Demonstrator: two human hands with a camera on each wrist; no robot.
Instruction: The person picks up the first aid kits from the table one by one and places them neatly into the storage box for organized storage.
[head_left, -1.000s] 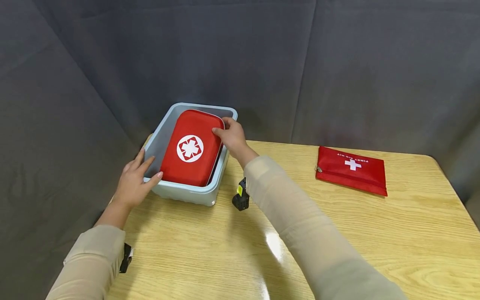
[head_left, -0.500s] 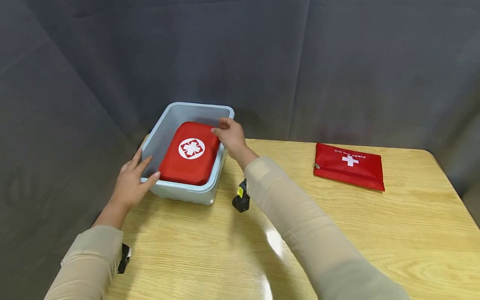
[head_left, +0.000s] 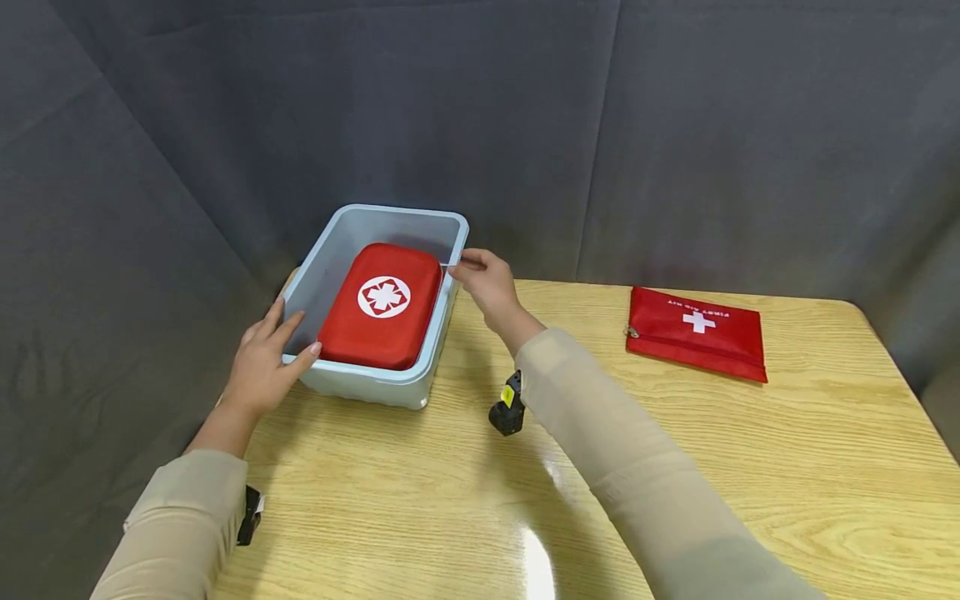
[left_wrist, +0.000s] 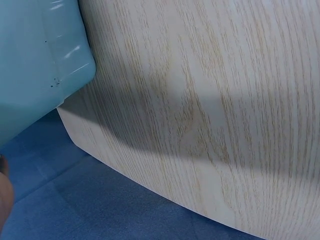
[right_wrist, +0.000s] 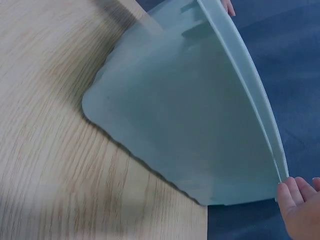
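Observation:
A red hard-shell first aid case (head_left: pixel 384 307) with a white cross emblem lies inside a light blue plastic bin (head_left: pixel 405 377), toward its front. At the bin's front left corner, my left hand (head_left: pixel 258 367) spreads its fingers over the rim, the thumb reaching the front edge beside the case. My right hand (head_left: pixel 491 287) is at the bin's right side, off the case, with loosely extended fingertips right at the rim. In the right wrist view, fingers (right_wrist: pixel 290 192) meet the rim of the bin (right_wrist: pixel 175 110). The left wrist view catches only a sliver of hand.
A flat red zippered first aid pouch (head_left: pixel 697 333) lies on the right of the wooden table (head_left: pixel 420 508). Dark grey cloth (head_left: pixel 525 125) hangs behind and to the left, close to the bin. The table's edge shows near the bin in the left wrist view.
The red case has settled lower into the bin. My right hand has let go of it and moved right to the bin's rim. The left hand has stayed in place.

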